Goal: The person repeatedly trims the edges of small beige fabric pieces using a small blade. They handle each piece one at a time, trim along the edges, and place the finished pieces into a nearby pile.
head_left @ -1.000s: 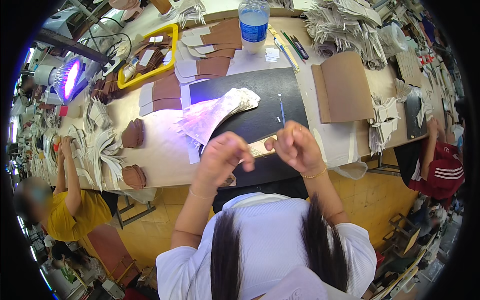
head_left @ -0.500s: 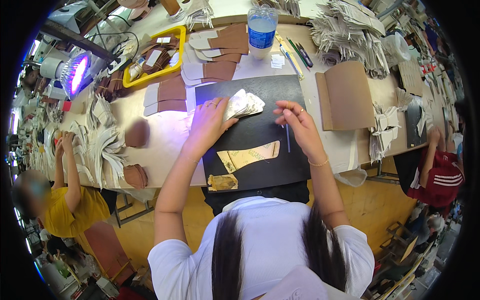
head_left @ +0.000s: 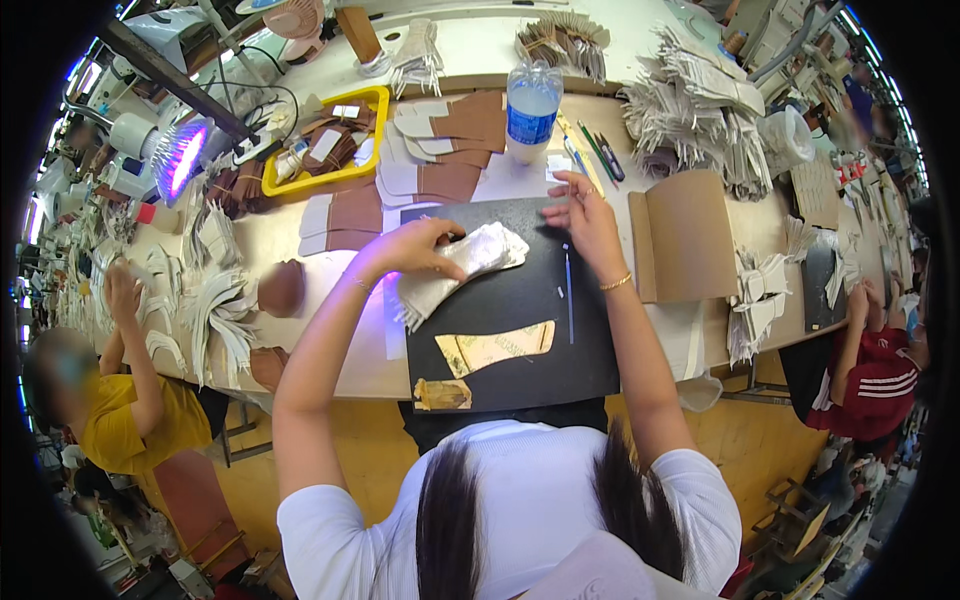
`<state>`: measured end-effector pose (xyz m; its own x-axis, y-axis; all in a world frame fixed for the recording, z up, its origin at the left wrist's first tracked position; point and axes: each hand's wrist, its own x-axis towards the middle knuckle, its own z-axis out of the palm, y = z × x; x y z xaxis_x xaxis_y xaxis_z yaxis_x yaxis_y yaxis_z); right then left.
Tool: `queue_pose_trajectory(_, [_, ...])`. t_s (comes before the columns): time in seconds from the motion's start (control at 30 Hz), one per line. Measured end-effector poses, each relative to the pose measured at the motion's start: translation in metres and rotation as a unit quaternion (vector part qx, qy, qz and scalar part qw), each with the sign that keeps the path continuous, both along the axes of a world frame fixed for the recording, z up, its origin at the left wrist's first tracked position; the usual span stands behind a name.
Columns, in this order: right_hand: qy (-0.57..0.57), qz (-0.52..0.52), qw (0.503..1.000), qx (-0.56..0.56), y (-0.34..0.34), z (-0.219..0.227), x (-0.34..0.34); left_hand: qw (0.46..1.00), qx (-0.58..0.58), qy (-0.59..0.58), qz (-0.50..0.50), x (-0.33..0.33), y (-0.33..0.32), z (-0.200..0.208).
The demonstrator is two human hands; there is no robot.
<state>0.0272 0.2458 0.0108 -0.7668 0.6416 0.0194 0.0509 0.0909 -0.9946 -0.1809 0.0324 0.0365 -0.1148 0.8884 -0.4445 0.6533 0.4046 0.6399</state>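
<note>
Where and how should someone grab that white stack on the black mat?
Probably around the middle of the white stack, from above, across its two long edges: it lies lengthwise on the mat, and its lower-left end looks ragged.

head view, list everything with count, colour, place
table: one, pale, across middle
mat: one, black, on table
stack: one, white, on mat
patterned piece: one, cream, on mat
patch: one, tan, mat's near corner
thin stick: one, blue, mat's right
board: one, brown, right of mat
bottle: one, clear, beyond mat
pens: several, dark and green, right of bottle
tray: one, yellow, far left
cut pieces: several, brown and grey, left of bottle
lamp: one, purple glow, left
bundles: many, white, both sides
people: two nearby, yellow and red tops, either side
left hand: one, bare, on stack
right hand: one, bare, near mat's far corner
</note>
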Motion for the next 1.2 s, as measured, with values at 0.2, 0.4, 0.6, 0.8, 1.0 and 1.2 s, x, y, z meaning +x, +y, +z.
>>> queue_pose_trajectory(0.2, [0.035, -0.045, 0.998, -0.019, -0.009, -0.005, 0.020, 0.989, 0.008, 0.140, -0.055, 0.025, 0.008, -0.005])
queue_pose_trajectory(0.4, [0.046, -0.003, 0.999, 0.018, -0.011, 0.004, 0.031, 0.962, 0.035, 0.266, -0.047, 0.070, -0.014, 0.008])
queue_pose_trajectory(0.6, [0.030, 0.065, 0.994, 0.080, -0.023, 0.017, 0.024, 0.966, 0.025, 0.255, -0.042, 0.071, -0.021, 0.014])
queue_pose_trajectory(0.8, [-0.061, 0.200, 0.964, 0.164, -0.009, 0.036, 0.026, 0.942, 0.057, 0.326, -0.052, 0.098, -0.025, 0.044])
queue_pose_trajectory(1.0, [-0.070, 0.260, 0.856, 0.442, -0.034, 0.056, 0.005, 0.898, 0.156, 0.394, -0.121, 0.107, -0.010, 0.041])
queue_pose_trajectory(1.2, [-0.056, 0.183, 0.795, 0.575, -0.090, 0.088, 0.012, 0.984, 0.103, 0.132, 0.069, 0.067, -0.007, 0.037])
